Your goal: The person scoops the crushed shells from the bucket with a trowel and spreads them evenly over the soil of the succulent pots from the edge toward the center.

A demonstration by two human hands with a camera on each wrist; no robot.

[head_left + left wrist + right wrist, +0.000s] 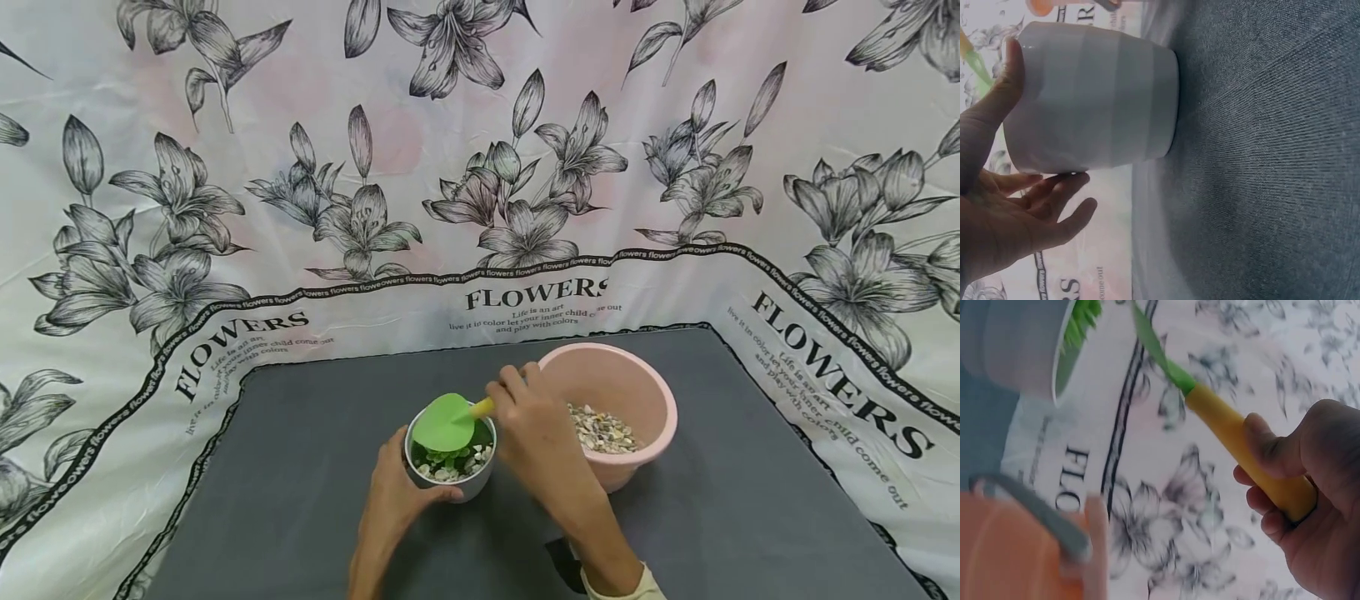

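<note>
My left hand (397, 492) holds a white flower pot (1091, 100) near its rim, thumb on one side and fingers on the other. Inside the pot are a small green plant (441, 461) and pale pebbles (478, 458). In my right hand (536, 425) is a small garden trowel, gripped by its yellow handle (1229, 431). Its green blade (444, 423) is over the pot's opening and hides part of the plant. In the left wrist view, the pot stands on the grey cloth.
Right of the pot stands a pink bucket (652, 392) with mixed pebbles (603, 431) inside; its grey handle (1041, 512) shows in the right wrist view. A dark flat object (564, 565) lies partly behind my right forearm. Flower-printed fabric (420, 317) borders the grey tabletop (300, 467).
</note>
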